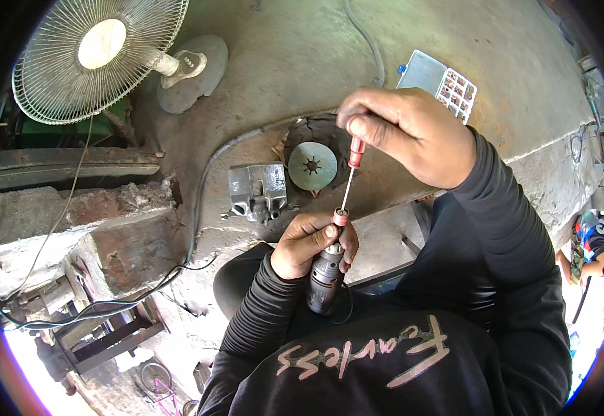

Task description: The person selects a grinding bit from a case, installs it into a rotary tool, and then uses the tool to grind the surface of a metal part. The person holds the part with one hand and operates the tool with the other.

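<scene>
R hand (413, 135) curled on screwdriver (356, 154), L hand (299, 248) round prob. grinder (325, 279).

Room between fan (102, 43) and hose (372, 46); metal block (246, 184), slotted disc (300, 175) in way ahead of left hand (295, 254).

Red-handled screwdriver (356, 154) at pink-tipped dark power tool (325, 279)
</scene>
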{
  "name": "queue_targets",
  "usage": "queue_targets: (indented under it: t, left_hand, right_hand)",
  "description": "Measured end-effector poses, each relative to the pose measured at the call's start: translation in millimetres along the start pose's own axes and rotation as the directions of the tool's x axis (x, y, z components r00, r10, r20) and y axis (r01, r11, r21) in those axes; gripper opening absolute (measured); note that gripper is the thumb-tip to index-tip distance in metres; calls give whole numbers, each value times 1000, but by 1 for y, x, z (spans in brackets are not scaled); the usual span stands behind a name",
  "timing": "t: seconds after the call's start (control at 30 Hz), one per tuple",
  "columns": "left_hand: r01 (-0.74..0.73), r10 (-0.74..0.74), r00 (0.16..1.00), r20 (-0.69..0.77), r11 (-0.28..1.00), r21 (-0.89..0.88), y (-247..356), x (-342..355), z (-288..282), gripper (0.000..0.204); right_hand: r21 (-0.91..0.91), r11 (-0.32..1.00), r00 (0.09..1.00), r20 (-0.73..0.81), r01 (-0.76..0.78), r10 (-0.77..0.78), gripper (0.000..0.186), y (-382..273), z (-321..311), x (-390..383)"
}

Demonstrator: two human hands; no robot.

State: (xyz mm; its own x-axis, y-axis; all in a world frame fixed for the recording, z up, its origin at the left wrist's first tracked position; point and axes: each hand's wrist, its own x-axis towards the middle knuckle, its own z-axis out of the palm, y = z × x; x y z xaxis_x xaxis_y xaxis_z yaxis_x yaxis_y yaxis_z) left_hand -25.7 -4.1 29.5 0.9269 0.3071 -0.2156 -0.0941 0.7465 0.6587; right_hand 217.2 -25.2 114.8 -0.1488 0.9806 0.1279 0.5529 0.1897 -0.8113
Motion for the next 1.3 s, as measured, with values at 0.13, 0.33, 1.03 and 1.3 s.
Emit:
queue_targets:
  t: [0.13, 0.33, 1.03, 1.3]
  left_hand:
    - [-36, 36, 999, -14, 999, 20, 0, 0, 1, 35]
    - [-4, 3, 1000, 9, 999, 37, 5, 0, 1, 34]
    - [-42, 39, 997, 63, 997, 57, 0, -8, 4, 32]
    - [6, -8, 1000, 22, 997, 81, -1, -6, 5, 34]
  right_hand:
    - [558, 824, 993, -2, -97, 118, 34, 8, 11, 0]
    - [687, 725, 994, -38, -45, 98, 19, 9, 17, -1]
    - [516, 851, 912, -389, 99, 130, 8, -13, 42, -12]
    - [394, 919, 906, -380, -26, 189, 11, -21, 44, -15]
